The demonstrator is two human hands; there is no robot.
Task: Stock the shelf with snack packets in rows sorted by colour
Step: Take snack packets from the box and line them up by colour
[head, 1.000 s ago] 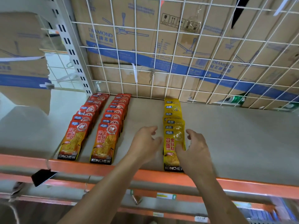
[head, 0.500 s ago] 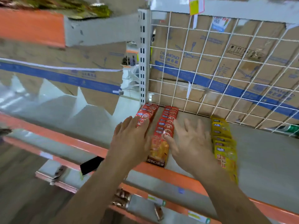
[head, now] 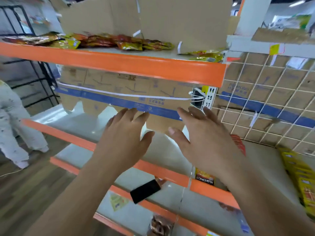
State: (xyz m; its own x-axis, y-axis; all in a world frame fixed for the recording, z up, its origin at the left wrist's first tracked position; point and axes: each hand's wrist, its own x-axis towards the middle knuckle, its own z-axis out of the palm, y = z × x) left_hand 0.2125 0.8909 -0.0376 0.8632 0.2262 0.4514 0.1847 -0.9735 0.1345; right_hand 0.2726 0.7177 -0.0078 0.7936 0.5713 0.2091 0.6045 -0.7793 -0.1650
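Note:
My left hand [head: 125, 138] and my right hand [head: 204, 142] are raised side by side in front of the shelving, fingers spread and straight, holding nothing. Behind my right hand, part of a red-orange KONCHEW packet row [head: 204, 178] shows on the grey shelf board [head: 265, 160]. A row of yellow packets [head: 300, 176] lies at the far right of that board. On the upper shelf [head: 119, 63], a loose heap of mixed red, brown and yellow snack packets [head: 105, 40] lies unsorted.
A white wire grid [head: 272, 103] backs the right bay, with cardboard boxes [head: 129, 92] behind. A black tag [head: 144, 190] hangs off the orange shelf edge. A person in pale clothes [head: 15, 126] stands on the left. Lower shelves hold a few packets [head: 160, 225].
The view has swung left and up, bringing the upper shelf's packet heap into sight. Both hands have lifted off the red packet rows and now hover open in the air.

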